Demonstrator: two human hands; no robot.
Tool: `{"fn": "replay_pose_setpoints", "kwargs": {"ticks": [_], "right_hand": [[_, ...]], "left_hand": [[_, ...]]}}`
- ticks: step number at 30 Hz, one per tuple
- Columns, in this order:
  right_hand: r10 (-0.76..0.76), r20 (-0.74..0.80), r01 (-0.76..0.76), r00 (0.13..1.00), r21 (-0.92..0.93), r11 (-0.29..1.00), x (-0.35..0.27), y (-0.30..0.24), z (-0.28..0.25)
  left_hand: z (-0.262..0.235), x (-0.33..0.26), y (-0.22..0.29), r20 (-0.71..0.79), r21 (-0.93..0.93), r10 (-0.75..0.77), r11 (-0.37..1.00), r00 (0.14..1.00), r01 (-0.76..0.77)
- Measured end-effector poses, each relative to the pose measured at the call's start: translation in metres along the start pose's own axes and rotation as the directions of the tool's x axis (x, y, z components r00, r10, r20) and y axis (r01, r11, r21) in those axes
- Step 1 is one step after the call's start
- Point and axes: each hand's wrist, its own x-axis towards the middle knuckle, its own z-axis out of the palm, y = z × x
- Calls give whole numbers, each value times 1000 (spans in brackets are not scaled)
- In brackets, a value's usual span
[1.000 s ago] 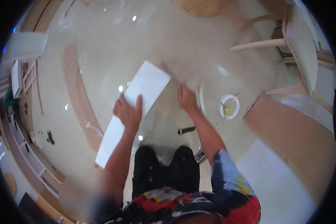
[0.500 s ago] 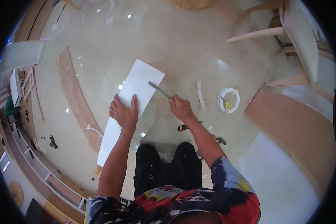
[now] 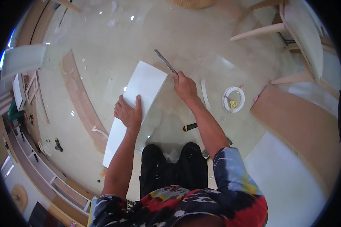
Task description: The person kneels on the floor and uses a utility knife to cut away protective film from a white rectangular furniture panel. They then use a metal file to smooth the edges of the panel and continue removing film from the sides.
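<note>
A long white board point(image 3: 140, 98) lies on the glossy floor in front of me. My left hand point(image 3: 129, 112) rests flat on it near the middle, pressing it down. My right hand point(image 3: 185, 87) grips a thin flat metal file point(image 3: 165, 61) by its lower end. The file slants up and to the left beside the board's far right corner. I cannot tell whether it touches the board's edge.
A white roll of edge tape point(image 3: 233, 99) and a loose white strip point(image 3: 204, 94) lie to the right. A black-and-yellow handled tool point(image 3: 190, 127) lies near my knee. Curved wooden panels point(image 3: 81, 100) are at left, light wooden furniture point(image 3: 299, 38) at upper right.
My right hand has moved up and away along the board's right edge, carrying the file to the far corner. The left hand has stayed on the board.
</note>
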Motion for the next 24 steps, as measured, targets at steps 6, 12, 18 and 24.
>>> {"fn": "replay_pose_setpoints", "kwargs": {"ticks": [6,12,18,24], "right_hand": [[85,223,-84,971,-12,996,-99,9,5],[164,85,-160,983,-58,985,-17,-19,-9],[131,210,-121,969,-61,991,-97,-18,6],[240,183,-212,953,-162,964,-56,-36,4]], "left_hand": [[-9,4,7,14,9,-10,1000,1000,10],[0,-11,-12,-18,-1,0,1000,1000,0],[0,6,0,-48,-63,4,998,999,-7],[-7,7,0,18,-69,-32,997,999,34]]}}
